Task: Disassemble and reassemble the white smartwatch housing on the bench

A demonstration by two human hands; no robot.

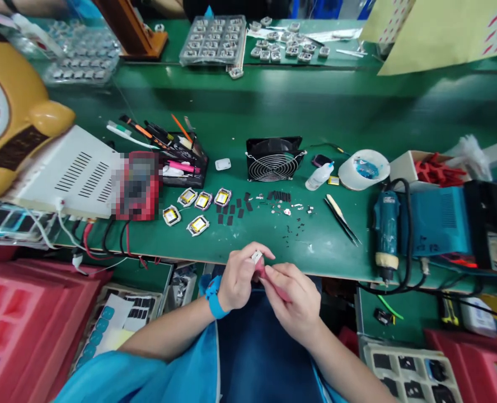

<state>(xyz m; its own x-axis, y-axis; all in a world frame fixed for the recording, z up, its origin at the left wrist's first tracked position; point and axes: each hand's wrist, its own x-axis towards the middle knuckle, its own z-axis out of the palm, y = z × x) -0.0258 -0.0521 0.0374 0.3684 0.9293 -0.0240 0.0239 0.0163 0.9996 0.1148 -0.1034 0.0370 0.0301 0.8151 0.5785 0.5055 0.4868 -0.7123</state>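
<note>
From my end: both hands close together, just past the near edge of the bench [253,230]. Left hand [238,280], blue band [215,299] at the wrist, is curled with a small white part [256,257] clamped by thumb and fingers. Right hand [296,299] pinches a pinkish piece [281,292] that runs toward the left fingers; fingers hide whether it joins the white part, can't tell.

Handling, my guess: white part light and stiff, smooth enough to slip, so I'd take it by its side edges, gently. Pinkish piece looks thin and soft, probably bends; I'd pinch near its end, no hard tugging.

Outward: black rectangles [240,213] and tiny loose bits [287,212] lie ahead of the hands, tweezers [341,220] to their right. Watch-like cases [198,225] with yellow inside sit left. Further back, a black fan [272,167] with wire guard; right of it, a squeeze bottle [318,178] and white tub [357,183]. Far right, a teal power driver [387,229]; far left, a red-framed meter [151,193], partly pixelated.
</note>
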